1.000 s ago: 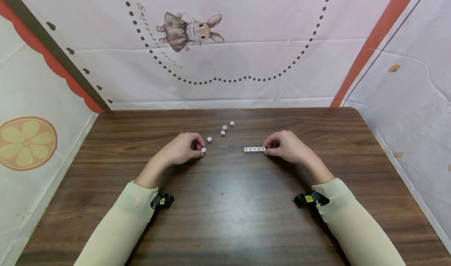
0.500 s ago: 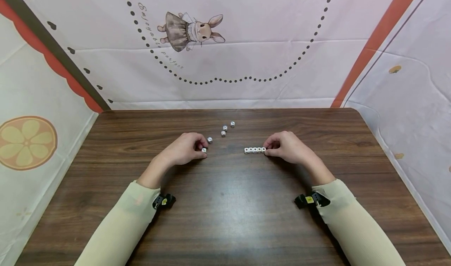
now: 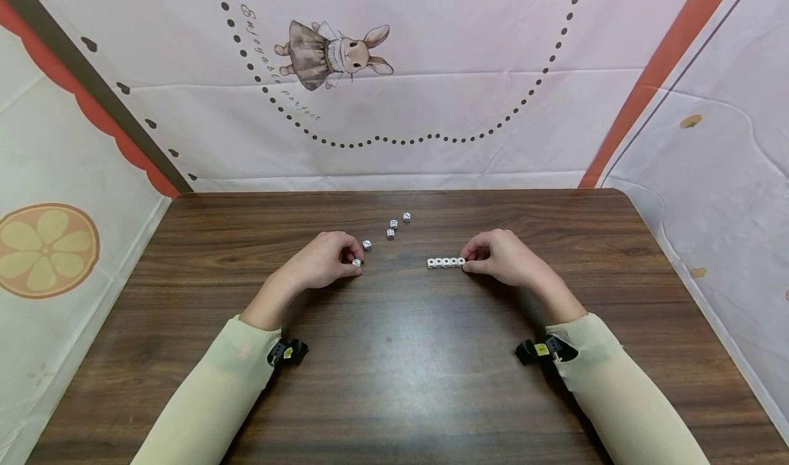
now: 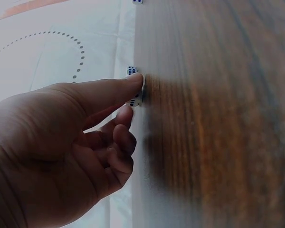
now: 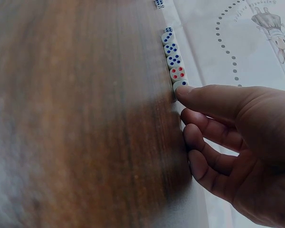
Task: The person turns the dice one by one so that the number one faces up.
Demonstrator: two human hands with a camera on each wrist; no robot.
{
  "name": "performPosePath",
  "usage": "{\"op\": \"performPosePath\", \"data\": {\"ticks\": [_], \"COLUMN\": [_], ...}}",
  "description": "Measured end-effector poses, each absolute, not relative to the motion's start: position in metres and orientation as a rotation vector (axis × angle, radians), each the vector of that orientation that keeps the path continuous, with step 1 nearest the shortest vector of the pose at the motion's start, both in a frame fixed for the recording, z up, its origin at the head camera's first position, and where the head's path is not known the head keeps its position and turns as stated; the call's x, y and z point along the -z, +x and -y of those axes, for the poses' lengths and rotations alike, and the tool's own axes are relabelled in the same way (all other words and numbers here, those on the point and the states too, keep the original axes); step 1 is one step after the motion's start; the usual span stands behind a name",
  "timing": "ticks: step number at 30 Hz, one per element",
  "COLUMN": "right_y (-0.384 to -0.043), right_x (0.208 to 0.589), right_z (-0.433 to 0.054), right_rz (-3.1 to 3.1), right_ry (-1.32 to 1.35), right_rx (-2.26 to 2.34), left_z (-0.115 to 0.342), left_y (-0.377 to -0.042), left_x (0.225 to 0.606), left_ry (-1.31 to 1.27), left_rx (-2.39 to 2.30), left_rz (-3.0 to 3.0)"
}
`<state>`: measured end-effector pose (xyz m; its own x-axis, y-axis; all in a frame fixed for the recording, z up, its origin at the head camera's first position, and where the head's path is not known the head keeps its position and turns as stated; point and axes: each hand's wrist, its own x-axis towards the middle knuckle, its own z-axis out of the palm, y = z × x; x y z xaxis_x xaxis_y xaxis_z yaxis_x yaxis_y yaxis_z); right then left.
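On the left of the head view, my left hand pinches a small white die between thumb and fingers, low at the tabletop. The left wrist view shows that die partly covered by the thumb. A straight row of several white dice, sides touching, lies to the right, each with a single dark pip on top. At its right end my right hand holds the last die with thumb and finger. In the right wrist view the thumb hides part of this end die.
Just beyond my left fingertips lies a loose die. Farther back are three more, one die close to another die, and a die nearest the far edge. The brown wooden table meets a printed cloth behind.
My left fingertips have shifted very slightly to the right with the die. My right hand, the row and the loose dice look unchanged.
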<state>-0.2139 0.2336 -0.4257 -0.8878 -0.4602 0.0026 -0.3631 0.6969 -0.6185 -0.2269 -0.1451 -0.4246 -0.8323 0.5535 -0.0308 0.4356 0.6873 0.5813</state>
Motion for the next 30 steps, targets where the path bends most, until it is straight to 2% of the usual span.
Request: {"op": "performPosePath", "data": {"ticks": [30], "right_y": [-0.2150], "right_x": [0.4268], "right_z": [-0.2335], "right_rz": [-2.765], "right_ry": [-0.698], "right_rx": [0.937], "left_z": [0.1530], "left_y": [-0.2286], "left_x": [0.4253], "left_ry": [0.722], "left_rx": [-0.914], "left_rz": [-2.656]}}
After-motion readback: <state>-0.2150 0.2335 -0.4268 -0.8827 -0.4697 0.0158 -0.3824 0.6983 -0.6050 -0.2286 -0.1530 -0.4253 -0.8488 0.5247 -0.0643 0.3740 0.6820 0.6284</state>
